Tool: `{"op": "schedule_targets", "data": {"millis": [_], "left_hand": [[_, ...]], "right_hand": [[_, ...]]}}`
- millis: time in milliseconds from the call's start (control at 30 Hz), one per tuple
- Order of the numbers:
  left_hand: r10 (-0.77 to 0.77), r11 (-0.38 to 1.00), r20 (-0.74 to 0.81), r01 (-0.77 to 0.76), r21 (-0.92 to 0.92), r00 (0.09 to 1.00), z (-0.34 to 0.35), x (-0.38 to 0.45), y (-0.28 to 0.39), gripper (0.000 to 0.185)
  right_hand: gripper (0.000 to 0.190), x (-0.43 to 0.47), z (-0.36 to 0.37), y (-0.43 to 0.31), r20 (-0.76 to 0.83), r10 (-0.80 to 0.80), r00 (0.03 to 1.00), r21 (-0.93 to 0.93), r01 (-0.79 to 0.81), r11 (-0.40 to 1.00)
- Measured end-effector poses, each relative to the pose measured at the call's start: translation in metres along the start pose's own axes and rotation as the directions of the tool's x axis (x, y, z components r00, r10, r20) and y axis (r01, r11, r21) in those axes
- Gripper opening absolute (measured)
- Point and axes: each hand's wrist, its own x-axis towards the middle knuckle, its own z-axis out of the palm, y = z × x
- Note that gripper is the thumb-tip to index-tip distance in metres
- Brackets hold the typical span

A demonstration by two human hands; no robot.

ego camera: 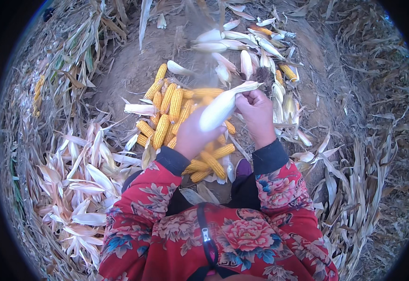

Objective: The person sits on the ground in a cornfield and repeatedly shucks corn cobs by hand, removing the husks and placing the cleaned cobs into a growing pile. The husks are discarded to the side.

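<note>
An ear of corn in its pale husk [219,107] is held up in front of me, tilted with its narrow tip to the upper right. My left hand [194,135] grips its thick lower end from below. At the narrow end, the fingers of my right hand [256,111] pinch the husk. Beneath both hands lies a heap of bare yellow corn cobs [176,102], partly hidden by my left hand and the ear. More husked yellow cobs [213,165] lie close to my body, between my forearms.
Several unhusked ears [239,40] lie on the soil [144,45] beyond the heap. Loose stripped husks [88,186] are piled at my left. Dry corn stalks [348,182] stretch along the right, with more leafy stalks [81,45] at the upper left. My shoe [243,168] shows below my right wrist.
</note>
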Motion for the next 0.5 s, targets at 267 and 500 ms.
{"op": "schedule_targets", "data": {"millis": [267,500], "left_hand": [[0.067,0.99,-0.136,-0.05,0.128,0.988,0.005,0.001,-0.003,0.062],[0.207,0.888,-0.192,-0.102,0.448,0.959,-0.003,0.003,0.0,0.072]], "right_hand": [[0.018,0.009,0.005,0.009,0.093,0.058,0.994,0.205,-0.077,0.976],[0.018,0.004,0.022,0.008,0.03,0.027,0.999,0.318,-0.035,0.947]]}}
